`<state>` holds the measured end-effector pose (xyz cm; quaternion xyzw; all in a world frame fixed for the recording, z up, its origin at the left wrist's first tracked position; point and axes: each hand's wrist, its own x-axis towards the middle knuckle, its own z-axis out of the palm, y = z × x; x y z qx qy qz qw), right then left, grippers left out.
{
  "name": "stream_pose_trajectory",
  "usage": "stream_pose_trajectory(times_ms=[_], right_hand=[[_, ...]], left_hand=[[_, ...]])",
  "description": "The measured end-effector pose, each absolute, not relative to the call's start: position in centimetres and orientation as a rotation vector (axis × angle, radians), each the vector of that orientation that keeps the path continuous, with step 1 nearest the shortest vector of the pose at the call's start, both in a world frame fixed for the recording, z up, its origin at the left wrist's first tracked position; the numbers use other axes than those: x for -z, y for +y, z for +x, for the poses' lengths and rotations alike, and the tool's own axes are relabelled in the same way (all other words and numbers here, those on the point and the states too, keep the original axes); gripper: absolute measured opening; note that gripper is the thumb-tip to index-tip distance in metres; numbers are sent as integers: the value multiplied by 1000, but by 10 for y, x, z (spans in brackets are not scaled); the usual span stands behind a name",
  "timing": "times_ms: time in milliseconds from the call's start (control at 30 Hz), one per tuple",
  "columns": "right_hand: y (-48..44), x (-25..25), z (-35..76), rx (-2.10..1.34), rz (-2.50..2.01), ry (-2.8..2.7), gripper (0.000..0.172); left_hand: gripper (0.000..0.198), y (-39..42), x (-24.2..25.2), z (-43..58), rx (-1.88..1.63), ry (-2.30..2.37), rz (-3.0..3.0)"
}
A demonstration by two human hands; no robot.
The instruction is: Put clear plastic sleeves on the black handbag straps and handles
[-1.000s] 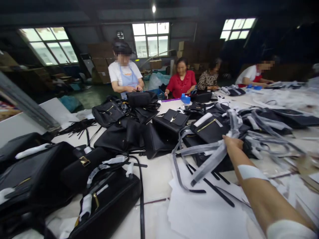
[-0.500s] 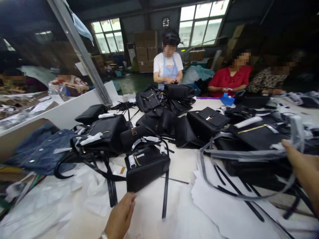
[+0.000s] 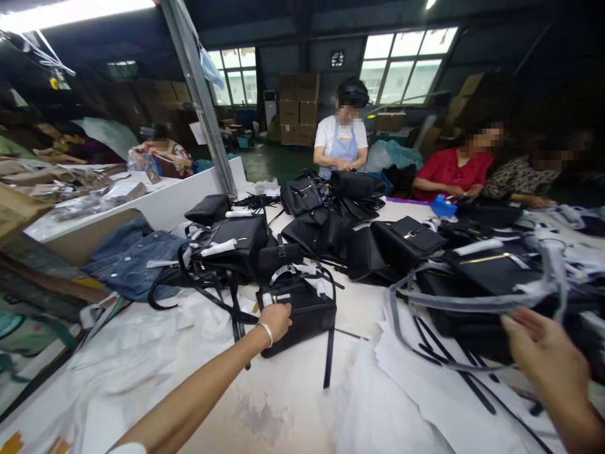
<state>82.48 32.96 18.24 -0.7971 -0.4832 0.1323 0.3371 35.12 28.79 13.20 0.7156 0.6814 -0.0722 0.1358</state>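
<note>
A black handbag (image 3: 302, 318) stands in front of me on the white table, with white wrapping on its handle and a gold zip on its top. My left hand (image 3: 276, 323) is at its near left upper edge, fingers curled closed on the bag; the fingertips are partly hidden. My right hand (image 3: 551, 353) is at the right, loosely open with bent fingers, beside the grey plastic-wrapped strap (image 3: 454, 302) of another bag. It seems to hold nothing. Behind that strap lies a black bag with a gold zip (image 3: 496, 271).
Several black bags (image 3: 321, 236) are heaped across the table's middle. White paper sheets (image 3: 401, 384) lie in front, with thin white wrapping (image 3: 155, 353) at left. A denim garment (image 3: 137, 261) lies by a white partition (image 3: 179, 195). A person in an apron (image 3: 343, 142) stands opposite; others sit farther off.
My left hand has moved up and forward from the table onto the handbag. My right hand has come down and left, nearer the wrapped strap. The view has shifted left and up.
</note>
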Motion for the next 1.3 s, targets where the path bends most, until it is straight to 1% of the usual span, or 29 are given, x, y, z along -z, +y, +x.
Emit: stream_pose_trajectory(times_ms=[33,67,133,233,300,367,433,500,600,700,867,1133,1233,1300], right_hand=[[315,-184,798,-531,-1929,-1266,49],[300,-183,767,-763,-1781,-1299,46],[267,-174,700,-1054,-1650,-1409,47],[215,-144,606,-1164,-1623,-1637,50],[181,-117,556,-1238,-1663,-1818,51],[152,-89,520,-1375,-1684,-1943,45],[132,-65,496,-1520,-1742,-1858,39],[122,-48,479,-1630,-1868,-1493,38],[123,-35,463,-1681,-1971,-978,42],[132,-28,448,-1711,-1942,-760,45],[147,-25,423,-1733,-1790,-415,40],[124,-49,397,-1784,-1382,-186,20],[120,-60,389,-1814,-1272,-190,20],[127,-70,388,-1792,-1192,-258,24]], left_hand=[[16,274,-137,348,205,1935,2095],[14,258,-143,343,202,1856,2138],[11,220,-153,330,193,1593,2256],[10,154,-159,296,166,1268,2323],[12,111,-155,270,151,1262,2270],[14,73,-148,246,154,1272,2230],[12,43,-140,228,163,1258,2231],[9,24,-134,215,174,1245,2250],[10,11,-129,202,179,1235,2275],[13,5,-126,191,172,1225,2310],[15,-2,-112,180,163,1150,2394],[13,-4,-96,168,60,1074,2433],[15,-3,-92,169,38,1010,2461],[16,-3,-91,168,25,985,2464]])
